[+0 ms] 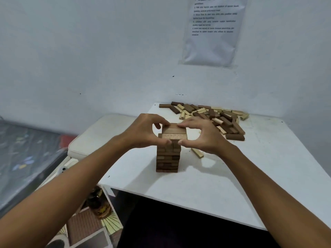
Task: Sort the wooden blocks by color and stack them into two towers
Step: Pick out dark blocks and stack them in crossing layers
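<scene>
Both hands pinch the top layer of the dark tower: left hand, right hand. Blocks' long axis runs left-right between them; pile nearer right hand.

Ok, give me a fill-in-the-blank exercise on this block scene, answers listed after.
1. The tower between the hands is built from ____ blocks.
2. Both the left hand and the right hand hold the tower's ____ layer.
3. The loose pile mixes dark and ____ blocks.
4. A single light block lies beside the tower on the ____ table.

Answers: dark; top; light; white
</scene>
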### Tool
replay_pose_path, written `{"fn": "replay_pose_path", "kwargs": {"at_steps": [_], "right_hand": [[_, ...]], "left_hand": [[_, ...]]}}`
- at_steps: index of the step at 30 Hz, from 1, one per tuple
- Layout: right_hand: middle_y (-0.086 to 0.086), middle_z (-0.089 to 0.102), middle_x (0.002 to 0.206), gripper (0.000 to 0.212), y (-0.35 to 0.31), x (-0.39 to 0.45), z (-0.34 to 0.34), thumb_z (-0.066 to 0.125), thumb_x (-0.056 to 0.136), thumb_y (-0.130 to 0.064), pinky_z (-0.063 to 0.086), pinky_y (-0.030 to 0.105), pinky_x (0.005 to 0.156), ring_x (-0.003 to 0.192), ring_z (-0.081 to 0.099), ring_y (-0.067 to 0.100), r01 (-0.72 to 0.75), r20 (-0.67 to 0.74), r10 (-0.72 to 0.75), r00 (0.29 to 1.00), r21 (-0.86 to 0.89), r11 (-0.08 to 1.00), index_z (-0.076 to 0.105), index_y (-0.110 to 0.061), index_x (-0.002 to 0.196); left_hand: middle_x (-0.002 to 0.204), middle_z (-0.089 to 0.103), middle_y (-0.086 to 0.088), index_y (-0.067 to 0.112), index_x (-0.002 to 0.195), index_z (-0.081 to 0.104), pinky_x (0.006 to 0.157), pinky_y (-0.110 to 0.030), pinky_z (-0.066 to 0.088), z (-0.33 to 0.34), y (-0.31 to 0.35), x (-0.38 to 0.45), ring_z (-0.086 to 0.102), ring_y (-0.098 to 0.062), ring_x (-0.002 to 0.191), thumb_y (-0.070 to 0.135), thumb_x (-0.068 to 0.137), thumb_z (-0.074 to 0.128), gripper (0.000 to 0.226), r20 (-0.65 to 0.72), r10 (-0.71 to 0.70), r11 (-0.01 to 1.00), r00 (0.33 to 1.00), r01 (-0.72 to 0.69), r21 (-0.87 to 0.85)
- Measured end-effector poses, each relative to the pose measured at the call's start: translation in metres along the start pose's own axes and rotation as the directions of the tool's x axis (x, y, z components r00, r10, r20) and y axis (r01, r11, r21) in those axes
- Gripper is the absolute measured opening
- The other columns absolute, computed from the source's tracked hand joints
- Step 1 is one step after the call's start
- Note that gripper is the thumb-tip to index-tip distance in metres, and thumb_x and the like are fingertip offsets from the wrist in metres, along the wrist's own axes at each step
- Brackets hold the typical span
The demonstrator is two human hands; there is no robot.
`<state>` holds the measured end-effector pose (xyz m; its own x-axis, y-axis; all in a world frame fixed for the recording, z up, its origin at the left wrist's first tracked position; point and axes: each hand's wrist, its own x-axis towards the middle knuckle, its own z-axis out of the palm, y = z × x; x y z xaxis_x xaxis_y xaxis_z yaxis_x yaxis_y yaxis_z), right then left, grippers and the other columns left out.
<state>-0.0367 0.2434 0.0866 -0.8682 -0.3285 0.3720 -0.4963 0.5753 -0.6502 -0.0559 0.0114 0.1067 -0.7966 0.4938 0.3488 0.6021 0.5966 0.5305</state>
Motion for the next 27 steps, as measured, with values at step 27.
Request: {"fn": "replay_pose_path", "kwargs": {"at_steps": [27], "right_hand": [[-0.011, 0.063, 0.114, 0.061, 0.012, 0.008, 0.026, 0.077, 0.062, -0.042, 0.046, 0.023, 0.090, 0.110, 0.054, 0.003, -0.057, 0.071, 0.051, 0.996, 0.082, 0.995, 0.068, -0.025, 0.119]], "left_hand": [[0.102, 0.069, 0.011, 0.020, 0.112, 0.071, 0.061, -0.009, 0.039, 0.011, -0.030, -0.007, 0.059, -0.007, 0.088, 0.063, 0.052, 0.070, 0.074, 0.028, -0.058, 0.998, 0.998, 0.059, -0.029]]}}
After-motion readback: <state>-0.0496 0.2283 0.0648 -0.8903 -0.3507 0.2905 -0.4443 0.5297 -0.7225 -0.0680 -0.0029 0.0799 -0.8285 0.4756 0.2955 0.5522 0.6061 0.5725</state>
